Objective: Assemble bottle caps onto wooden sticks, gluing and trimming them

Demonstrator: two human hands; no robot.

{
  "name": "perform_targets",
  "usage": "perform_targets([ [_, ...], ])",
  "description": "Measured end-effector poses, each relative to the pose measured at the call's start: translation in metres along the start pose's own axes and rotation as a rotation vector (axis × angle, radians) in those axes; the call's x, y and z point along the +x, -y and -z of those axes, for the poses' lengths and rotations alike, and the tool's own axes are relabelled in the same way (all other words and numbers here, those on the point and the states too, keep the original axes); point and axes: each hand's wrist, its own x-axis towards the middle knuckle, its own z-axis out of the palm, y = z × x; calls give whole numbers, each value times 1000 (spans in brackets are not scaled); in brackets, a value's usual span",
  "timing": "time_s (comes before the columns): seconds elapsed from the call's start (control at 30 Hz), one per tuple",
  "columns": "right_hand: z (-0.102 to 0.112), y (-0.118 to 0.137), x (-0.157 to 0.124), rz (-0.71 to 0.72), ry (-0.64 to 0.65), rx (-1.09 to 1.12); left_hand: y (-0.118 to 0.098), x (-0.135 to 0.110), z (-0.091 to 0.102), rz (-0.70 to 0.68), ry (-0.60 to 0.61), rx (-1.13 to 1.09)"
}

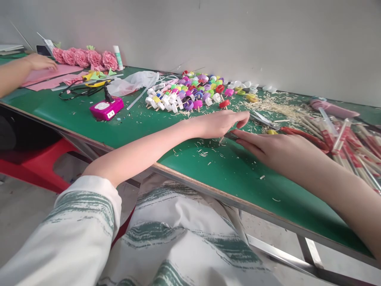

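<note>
My left hand (222, 124) is closed above the green table, its fingers curled and partly hidden. The pale end of a thin wooden stick (221, 140) pokes out below it. Close against it, my right hand (269, 146) is closed around a dark metal blade (231, 136) whose handle the fingers cover. Pale wood shavings (203, 152) lie scattered on the table under both hands. Just beyond them sits a heap of coloured bottle caps (205, 85), some with short sticks in them. Scissors (264, 120) with red handles lie beside my right hand.
Wrapped sticks (354, 143) are piled at the right, near a mound of shavings (276, 105). Left of the caps are a plastic bag (132, 83) and a magenta power socket (106, 108). Another person's hand (41, 62) rests over pink paper (44, 74) near paper flowers (81, 57).
</note>
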Motion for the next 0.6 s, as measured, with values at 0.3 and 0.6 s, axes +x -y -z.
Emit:
perform_targets([
  [0.3,-5,-10,7,-23,159,117,7,1,-4,-18,-17,-83],
  [0.6,-2,-9,8,-33,279,95,10,2,-5,-34,-32,-91],
])
